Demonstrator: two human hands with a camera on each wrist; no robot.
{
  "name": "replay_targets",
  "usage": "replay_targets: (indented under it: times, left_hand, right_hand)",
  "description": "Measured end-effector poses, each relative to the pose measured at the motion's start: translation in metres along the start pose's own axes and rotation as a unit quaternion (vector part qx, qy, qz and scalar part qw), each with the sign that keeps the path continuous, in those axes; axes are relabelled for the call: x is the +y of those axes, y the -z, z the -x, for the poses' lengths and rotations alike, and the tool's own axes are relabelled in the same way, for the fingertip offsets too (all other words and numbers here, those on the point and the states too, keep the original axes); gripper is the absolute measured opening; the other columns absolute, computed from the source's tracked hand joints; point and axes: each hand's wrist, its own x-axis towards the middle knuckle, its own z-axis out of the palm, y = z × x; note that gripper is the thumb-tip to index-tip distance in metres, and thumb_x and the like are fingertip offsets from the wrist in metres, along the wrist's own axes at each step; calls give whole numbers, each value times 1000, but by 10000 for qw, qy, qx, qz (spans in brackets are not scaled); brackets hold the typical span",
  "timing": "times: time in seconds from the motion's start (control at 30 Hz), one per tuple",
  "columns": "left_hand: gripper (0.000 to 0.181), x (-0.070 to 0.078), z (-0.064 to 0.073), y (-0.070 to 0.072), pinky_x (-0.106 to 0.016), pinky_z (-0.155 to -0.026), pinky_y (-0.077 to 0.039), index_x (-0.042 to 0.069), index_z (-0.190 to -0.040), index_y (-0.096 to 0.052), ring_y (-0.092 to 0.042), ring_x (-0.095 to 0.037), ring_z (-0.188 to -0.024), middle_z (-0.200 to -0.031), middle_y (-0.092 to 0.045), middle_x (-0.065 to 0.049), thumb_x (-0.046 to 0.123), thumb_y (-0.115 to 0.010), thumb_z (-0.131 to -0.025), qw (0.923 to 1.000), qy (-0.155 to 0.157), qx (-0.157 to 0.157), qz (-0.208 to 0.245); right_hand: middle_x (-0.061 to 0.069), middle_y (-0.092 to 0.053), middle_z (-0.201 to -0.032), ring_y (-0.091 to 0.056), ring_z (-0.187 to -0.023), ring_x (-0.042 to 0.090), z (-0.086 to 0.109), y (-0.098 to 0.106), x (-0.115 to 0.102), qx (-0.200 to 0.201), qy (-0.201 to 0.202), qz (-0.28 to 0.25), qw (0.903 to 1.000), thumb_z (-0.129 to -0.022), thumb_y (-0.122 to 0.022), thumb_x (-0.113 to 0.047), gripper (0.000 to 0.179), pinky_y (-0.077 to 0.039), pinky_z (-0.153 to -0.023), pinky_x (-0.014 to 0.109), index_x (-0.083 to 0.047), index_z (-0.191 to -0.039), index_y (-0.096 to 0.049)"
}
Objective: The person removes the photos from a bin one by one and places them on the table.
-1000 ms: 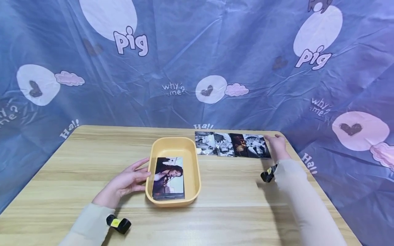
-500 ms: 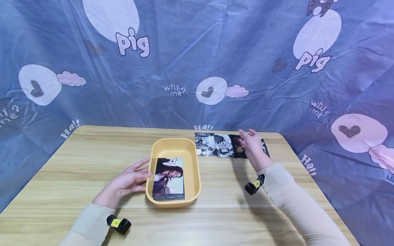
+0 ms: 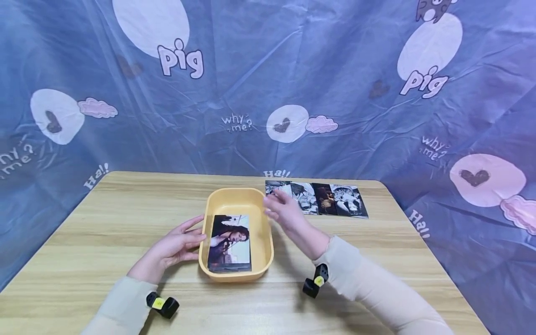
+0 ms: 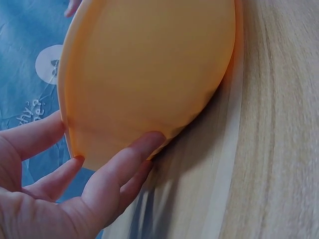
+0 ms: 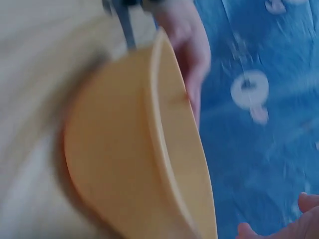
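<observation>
A yellow plastic box point(image 3: 260, 242) stands on the table with a stack of photos point(image 3: 230, 244) lying inside, the top one a colour picture of a person with dark hair. My left hand point(image 3: 176, 245) rests against the box's left wall with spread, relaxed fingers; in the left wrist view its fingertips point(image 4: 149, 142) touch the outer wall. At the box's far right corner, my right hand point(image 3: 291, 216) hovers with loose fingers and nothing in its grasp. Behind it, a row of overlapping photos point(image 3: 351, 200), mostly black and white, lies along the back edge.
The wooden table point(image 3: 125, 209) reaches back to a blue printed cloth point(image 3: 234, 93) hanging behind it and at the sides. Small black cameras sit on both wrists, the right one point(image 3: 315, 281) hanging low over the table.
My right hand has swept left from the row's right end, over the photos, to the box's right rim. The rightmost photo is uncovered again. My left hand and the box stay put.
</observation>
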Motion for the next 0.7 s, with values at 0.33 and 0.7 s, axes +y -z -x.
replay_targets:
  times: [0.33, 0.7]
  left_hand:
    - [75, 1, 1, 0, -52, -84, -46, 11, -143, -6, -50, -31, -111, -144, -11, -27, 5, -52, -86, 10000, -13, 71, -69]
    - [74, 1, 1, -1, -51, -84, -46, 12, -143, -7, -51, -31, -110, -144, -13, -26, 5, -52, -86, 9999, 4, 130, -95]
  right_hand:
    - [32, -22, -137, -34, -122, 39, 23, -43, 33, -752, -552, 42, 9956, -84, -57, -5, 68, -31, -102, 49, 9, -136, -16]
    - [32, -21, -138, -21, -127, 43, 12, -52, 56, -19, -791, 1027, 9916, -73, -65, -5, 78, -18, -107, 50, 11, -135, -19]
